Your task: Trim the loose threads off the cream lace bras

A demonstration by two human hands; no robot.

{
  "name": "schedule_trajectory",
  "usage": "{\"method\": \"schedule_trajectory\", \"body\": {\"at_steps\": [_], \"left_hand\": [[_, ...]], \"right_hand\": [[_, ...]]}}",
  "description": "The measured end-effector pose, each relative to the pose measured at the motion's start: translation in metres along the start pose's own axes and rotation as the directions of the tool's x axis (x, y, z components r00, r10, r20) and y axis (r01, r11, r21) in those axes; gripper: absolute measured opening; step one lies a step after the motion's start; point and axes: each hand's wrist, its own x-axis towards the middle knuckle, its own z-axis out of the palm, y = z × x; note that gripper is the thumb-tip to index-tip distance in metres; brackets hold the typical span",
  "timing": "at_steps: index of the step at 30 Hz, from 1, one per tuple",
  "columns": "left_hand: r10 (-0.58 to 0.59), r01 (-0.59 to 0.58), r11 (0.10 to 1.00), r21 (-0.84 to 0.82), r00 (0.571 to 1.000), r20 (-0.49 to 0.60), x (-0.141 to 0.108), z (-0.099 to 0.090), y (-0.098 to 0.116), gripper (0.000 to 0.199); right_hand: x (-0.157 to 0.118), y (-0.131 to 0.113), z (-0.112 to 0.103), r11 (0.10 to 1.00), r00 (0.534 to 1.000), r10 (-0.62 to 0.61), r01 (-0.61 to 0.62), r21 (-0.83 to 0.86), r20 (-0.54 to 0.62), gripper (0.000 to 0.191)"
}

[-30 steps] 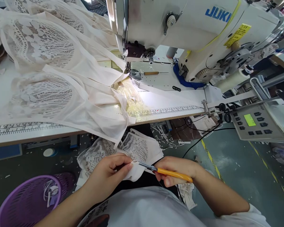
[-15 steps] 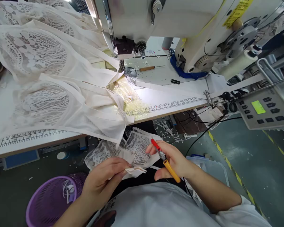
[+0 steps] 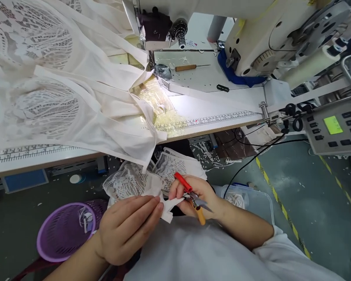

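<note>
My left hand [image 3: 131, 224] is closed, pinching the white edge of a lace bra [image 3: 128, 181] that hangs over my lap below the table edge. Close by on the right, my right hand [image 3: 197, 193] is curled around small thread snips [image 3: 194, 195] with one red and one orange handle. Their blades point back toward my wrist. A narrow white fabric end [image 3: 174, 203] stretches from the left fingers to the right fingertips, which seem to touch it. The right thumb is partly hidden behind the snips.
More white lace bras [image 3: 46, 105] lie heaped on the table at left, reaching the sewing machine [image 3: 251, 47]. A wooden-handled awl [image 3: 187, 67] rests on its bed. A control panel [image 3: 336, 127] juts out at right. On the floor stand a purple basket [image 3: 66, 207] and a clear bin [image 3: 260, 203].
My right hand has moved left to the fabric by my left hand, and its fingers have closed in. The snips have turned in the hand. The view has shifted slightly down and closer.
</note>
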Motion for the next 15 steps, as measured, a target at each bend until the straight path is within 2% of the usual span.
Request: {"method": "schedule_trajectory", "body": {"at_steps": [5, 7, 9, 10, 12, 15], "left_hand": [[-0.009, 0.009, 0.997, -0.071, 1.0, -0.009, -0.001, 0.004, -0.005, 0.027], [-0.107, 0.106, 0.977, -0.184, 0.994, 0.002, 0.001, 0.005, -0.008, 0.028], [-0.304, 0.301, 0.891, -0.339, 0.952, 0.045, 0.005, 0.007, -0.008, 0.024], [-0.421, 0.416, 0.811, -0.411, 0.903, 0.083, 0.007, 0.008, -0.007, 0.021], [-0.615, 0.605, 0.599, -0.525, 0.767, 0.182, 0.011, 0.011, -0.003, 0.014], [-0.79, 0.772, 0.227, -0.594, 0.502, 0.351, 0.014, 0.016, 0.002, 0.009]], "right_hand": [[-0.002, 0.0, 0.002, 0.987, 0.989, 0.15, -0.15, 0.059, 0.002, 0.01], [-0.002, 0.001, 0.003, 0.98, 0.985, 0.172, -0.174, 0.096, 0.021, 0.012], [-0.001, 0.002, 0.004, 0.976, 0.982, 0.186, -0.188, 0.114, 0.021, 0.016], [-0.001, 0.004, 0.005, 0.973, 0.98, 0.199, -0.198, 0.114, 0.003, 0.017], [-0.001, 0.006, 0.005, 0.966, 0.97, 0.24, -0.234, 0.111, -0.044, 0.02], [0.0, 0.008, 0.006, 0.947, 0.947, 0.306, -0.293, 0.132, -0.093, 0.024]]}}
